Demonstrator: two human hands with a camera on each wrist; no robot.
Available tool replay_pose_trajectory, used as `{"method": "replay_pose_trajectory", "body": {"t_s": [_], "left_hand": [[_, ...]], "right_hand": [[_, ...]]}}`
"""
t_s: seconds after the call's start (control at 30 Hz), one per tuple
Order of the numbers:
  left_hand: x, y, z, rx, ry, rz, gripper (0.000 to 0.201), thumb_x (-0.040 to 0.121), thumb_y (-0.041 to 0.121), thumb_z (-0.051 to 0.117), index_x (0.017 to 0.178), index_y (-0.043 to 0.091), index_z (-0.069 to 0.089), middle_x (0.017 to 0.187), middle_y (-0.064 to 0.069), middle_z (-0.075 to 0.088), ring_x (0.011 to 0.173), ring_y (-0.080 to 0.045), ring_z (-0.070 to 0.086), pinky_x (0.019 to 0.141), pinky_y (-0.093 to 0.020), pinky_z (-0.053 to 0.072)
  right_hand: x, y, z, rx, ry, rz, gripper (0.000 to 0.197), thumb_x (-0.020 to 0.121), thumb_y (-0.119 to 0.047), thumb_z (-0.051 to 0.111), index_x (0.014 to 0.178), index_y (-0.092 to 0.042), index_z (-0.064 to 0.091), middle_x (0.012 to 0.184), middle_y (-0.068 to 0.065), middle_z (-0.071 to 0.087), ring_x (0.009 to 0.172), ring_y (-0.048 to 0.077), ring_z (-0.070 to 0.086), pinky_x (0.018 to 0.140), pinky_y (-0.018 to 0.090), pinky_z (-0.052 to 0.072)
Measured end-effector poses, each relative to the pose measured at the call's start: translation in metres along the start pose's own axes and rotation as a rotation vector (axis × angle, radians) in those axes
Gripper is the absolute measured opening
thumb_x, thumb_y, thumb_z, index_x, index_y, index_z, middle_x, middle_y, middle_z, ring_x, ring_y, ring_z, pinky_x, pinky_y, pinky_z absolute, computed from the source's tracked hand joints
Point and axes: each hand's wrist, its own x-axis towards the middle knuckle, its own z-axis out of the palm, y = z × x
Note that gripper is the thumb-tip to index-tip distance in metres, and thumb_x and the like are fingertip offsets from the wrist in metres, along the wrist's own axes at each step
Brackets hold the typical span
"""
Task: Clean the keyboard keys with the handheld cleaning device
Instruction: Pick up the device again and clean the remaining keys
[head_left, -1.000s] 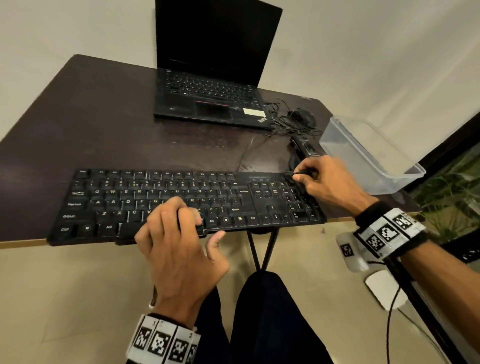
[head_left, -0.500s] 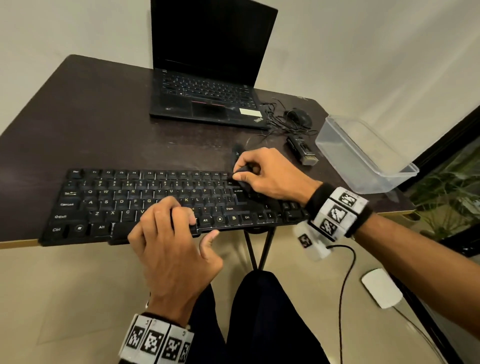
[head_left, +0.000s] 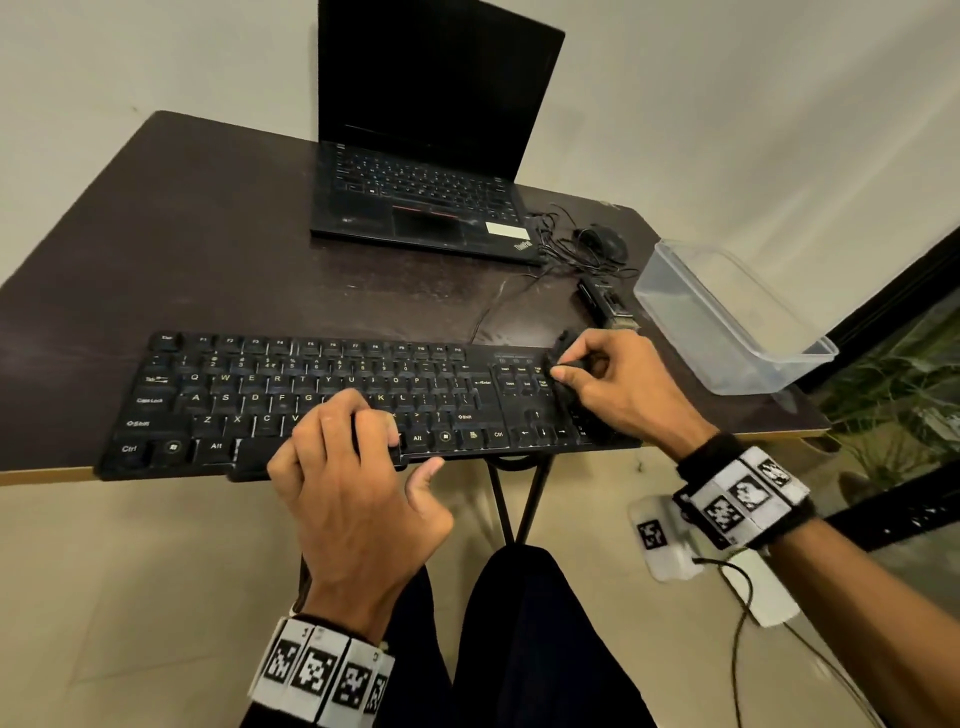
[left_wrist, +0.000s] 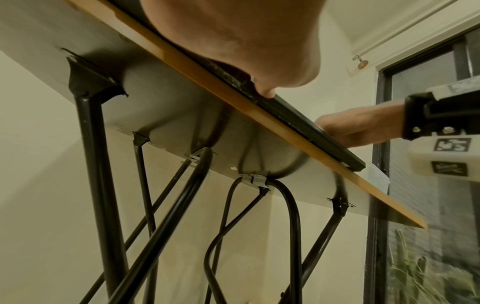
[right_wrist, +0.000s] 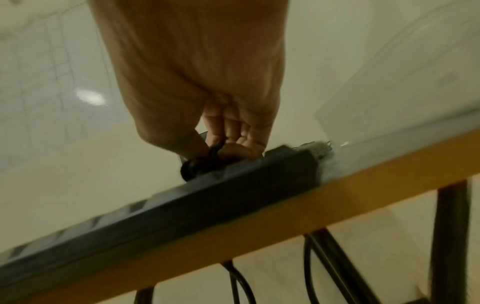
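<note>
A black keyboard (head_left: 311, 384) lies along the front edge of the dark table (head_left: 182, 249). My right hand (head_left: 613, 384) grips a small black cleaning device (head_left: 561, 353), held down on the keys between the navigation cluster and the number pad. In the right wrist view the device (right_wrist: 200, 164) shows below the curled fingers (right_wrist: 233, 131), touching the keyboard (right_wrist: 207, 197). My left hand (head_left: 363, 431) rests with bent fingers on the keys near the space bar. Its thumb hangs off the front edge. The left wrist view shows a fingertip (left_wrist: 265, 92) against the keyboard's front rim (left_wrist: 298, 119).
An open black laptop (head_left: 426, 182) stands at the back. A mouse (head_left: 602, 241) with tangled cable and a small black gadget (head_left: 608, 306) lie right of it. A clear plastic box (head_left: 727, 317) sits at the table's right end. Black folding legs (left_wrist: 98, 164) run underneath.
My right hand swept the device left from the number pad to the middle of the keyboard, then back right to the number pad's left side. The left hand stayed on the keys.
</note>
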Motion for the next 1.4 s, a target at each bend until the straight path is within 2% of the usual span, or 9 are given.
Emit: {"method": "replay_pose_trajectory", "body": {"t_s": [0.13, 0.33, 0.57, 0.73, 0.8, 0.9, 1.03, 1.2, 1.4], "left_hand": [[0.0, 0.0, -0.002, -0.009, 0.02, -0.006, 0.038, 0.072, 0.04, 0.066, 0.095, 0.012, 0.054, 0.121, -0.014, 0.06, 0.118, -0.036, 0.049, 0.092, -0.05, 0.031], [0.0, -0.001, 0.0, -0.015, 0.02, 0.006, 0.039, 0.071, 0.037, 0.07, 0.095, 0.012, 0.054, 0.119, -0.014, 0.061, 0.117, -0.037, 0.052, 0.092, -0.05, 0.032], [-0.001, 0.0, -0.002, -0.014, 0.03, -0.001, 0.04, 0.07, 0.038, 0.071, 0.095, 0.012, 0.052, 0.118, -0.014, 0.059, 0.115, -0.036, 0.048, 0.091, -0.05, 0.031], [0.0, 0.0, -0.002, -0.034, 0.031, -0.003, 0.038, 0.072, 0.038, 0.07, 0.094, 0.011, 0.054, 0.118, -0.014, 0.061, 0.115, -0.036, 0.05, 0.091, -0.05, 0.032], [0.0, 0.001, -0.002, -0.037, 0.028, -0.01, 0.039, 0.069, 0.036, 0.071, 0.094, 0.011, 0.054, 0.118, -0.013, 0.061, 0.116, -0.036, 0.05, 0.092, -0.05, 0.031], [0.0, 0.001, -0.003, -0.023, 0.018, -0.016, 0.039, 0.068, 0.036, 0.072, 0.094, 0.011, 0.054, 0.119, -0.013, 0.061, 0.116, -0.035, 0.049, 0.092, -0.05, 0.031], [-0.001, 0.001, -0.005, -0.017, 0.007, -0.014, 0.04, 0.069, 0.037, 0.072, 0.094, 0.012, 0.054, 0.119, -0.013, 0.06, 0.116, -0.036, 0.049, 0.092, -0.05, 0.031], [0.0, 0.001, -0.003, -0.025, 0.004, -0.008, 0.039, 0.069, 0.038, 0.071, 0.094, 0.013, 0.053, 0.118, -0.012, 0.061, 0.117, -0.036, 0.05, 0.093, -0.05, 0.031], [-0.001, 0.001, -0.004, -0.028, 0.021, -0.012, 0.036, 0.074, 0.04, 0.065, 0.093, 0.012, 0.052, 0.121, -0.014, 0.06, 0.119, -0.036, 0.048, 0.093, -0.05, 0.03]], "right_hand": [[-0.004, -0.016, 0.009, -0.03, -0.042, -0.082, 0.012, 0.094, -0.026, 0.082, 0.085, -0.025, 0.074, 0.066, -0.015, 0.063, 0.057, -0.002, 0.056, 0.059, 0.015, 0.038], [-0.007, -0.008, 0.003, -0.042, 0.031, 0.003, 0.013, 0.095, -0.029, 0.08, 0.086, -0.023, 0.073, 0.067, -0.009, 0.068, 0.058, 0.004, 0.058, 0.063, 0.025, 0.043], [-0.003, -0.044, 0.027, -0.061, -0.029, -0.16, 0.014, 0.095, -0.028, 0.08, 0.087, -0.02, 0.072, 0.064, -0.017, 0.058, 0.056, 0.001, 0.05, 0.059, 0.019, 0.034], [0.001, -0.023, 0.013, -0.114, 0.047, -0.044, 0.011, 0.096, -0.031, 0.078, 0.089, -0.025, 0.071, 0.074, -0.012, 0.068, 0.065, 0.006, 0.059, 0.067, 0.03, 0.05], [0.003, -0.031, 0.02, -0.066, 0.083, -0.024, 0.012, 0.096, -0.031, 0.078, 0.087, -0.026, 0.071, 0.075, -0.011, 0.068, 0.066, 0.006, 0.059, 0.068, 0.03, 0.048], [-0.002, -0.061, 0.044, -0.005, 0.024, -0.157, 0.013, 0.093, -0.025, 0.08, 0.084, -0.025, 0.07, 0.073, -0.013, 0.065, 0.061, 0.003, 0.05, 0.064, 0.025, 0.035], [-0.011, -0.06, 0.04, -0.098, 0.026, -0.28, 0.011, 0.093, -0.027, 0.08, 0.088, -0.023, 0.07, 0.076, -0.014, 0.064, 0.068, 0.009, 0.052, 0.068, 0.031, 0.038], [-0.014, 0.009, 0.004, -0.163, 0.16, 0.016, 0.013, 0.092, -0.035, 0.079, 0.085, -0.032, 0.068, 0.076, -0.007, 0.071, 0.077, 0.025, 0.068, 0.079, 0.039, 0.056], [-0.018, 0.041, -0.012, -0.07, 0.217, 0.156, 0.016, 0.096, -0.027, 0.079, 0.084, -0.028, 0.068, 0.073, -0.016, 0.064, 0.066, 0.009, 0.057, 0.074, 0.031, 0.045]]}}
